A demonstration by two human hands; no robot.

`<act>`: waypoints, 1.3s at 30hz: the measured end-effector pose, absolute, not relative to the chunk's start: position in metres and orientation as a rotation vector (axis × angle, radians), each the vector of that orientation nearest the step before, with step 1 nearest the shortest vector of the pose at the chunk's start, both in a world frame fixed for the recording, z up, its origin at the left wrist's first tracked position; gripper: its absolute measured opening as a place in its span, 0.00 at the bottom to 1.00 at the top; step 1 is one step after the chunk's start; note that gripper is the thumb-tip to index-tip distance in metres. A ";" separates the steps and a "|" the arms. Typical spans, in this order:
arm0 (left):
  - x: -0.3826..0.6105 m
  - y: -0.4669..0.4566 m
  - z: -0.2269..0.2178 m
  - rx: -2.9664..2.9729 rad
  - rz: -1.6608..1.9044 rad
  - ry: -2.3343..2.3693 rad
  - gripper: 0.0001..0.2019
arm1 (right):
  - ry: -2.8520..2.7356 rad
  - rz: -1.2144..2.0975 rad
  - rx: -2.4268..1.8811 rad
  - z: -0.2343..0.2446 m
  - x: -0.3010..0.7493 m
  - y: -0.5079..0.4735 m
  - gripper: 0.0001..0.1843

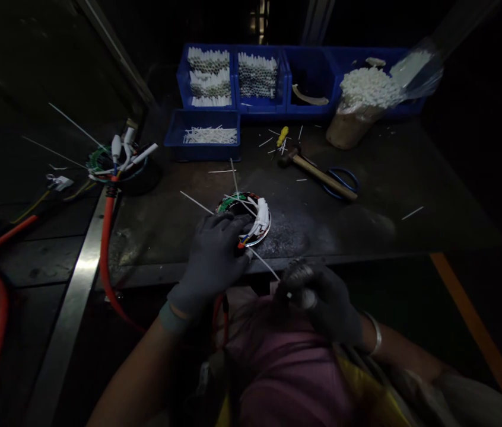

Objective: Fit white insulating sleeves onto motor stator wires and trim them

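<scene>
Grey work gloves [210, 261] on both hands, a silver bangle [376, 333] at the right wrist, a pink shirt [286, 379] and yellow fabric [367, 385] just below. Right hand [324, 302] curled closed around a dark ribbed object [298, 276], its exact kind too dim to tell. Left hand [210, 255] cupped and pressing down on the near edge of a round wire harness coil [253, 214], fingers draped over the bundle, with no clear pinch. Coil flat on a dark steel workbench [367, 243], packed with green, red and blue wires and white sleeves, long white cable ties [263, 263] poking out (one reaching past the left hand toward the right).

Off the bench's left edge, a red corrugated hose [107, 249] rising to a second wire bundle [120, 157] with white connectors, over a black tub [144, 178]. Farther up the bench, a wooden-handled hammer [317, 175] beside blue-handled scissors [342, 184], a yellow-handled tool [282, 136] and loose ties. Beyond those, a blue tray [202, 151] of white ties, then a row of blue parts bins [260, 80] holding white tubes, next to a sack of white pieces [358, 112].
</scene>
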State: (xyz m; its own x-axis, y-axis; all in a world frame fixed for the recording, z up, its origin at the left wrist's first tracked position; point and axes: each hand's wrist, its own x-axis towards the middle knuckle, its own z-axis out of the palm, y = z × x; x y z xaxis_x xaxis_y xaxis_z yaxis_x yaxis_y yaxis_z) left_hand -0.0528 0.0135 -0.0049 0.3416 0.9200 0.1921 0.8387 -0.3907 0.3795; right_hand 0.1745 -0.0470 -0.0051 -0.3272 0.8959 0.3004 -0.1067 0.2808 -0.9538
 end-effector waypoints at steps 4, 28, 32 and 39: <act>-0.052 0.013 -0.004 2.394 0.561 1.602 0.27 | -1.484 1.243 -0.681 -0.004 0.168 -0.048 0.07; -0.060 0.010 0.008 2.285 0.504 1.496 0.44 | -1.247 1.469 -0.811 -0.025 0.132 -0.017 0.11; -0.060 0.010 0.005 2.367 0.495 1.493 0.43 | -1.181 1.575 -0.644 -0.013 0.146 -0.031 0.08; -0.058 0.013 0.006 2.377 0.539 1.453 0.42 | -1.279 1.471 -0.738 -0.038 0.128 -0.024 0.09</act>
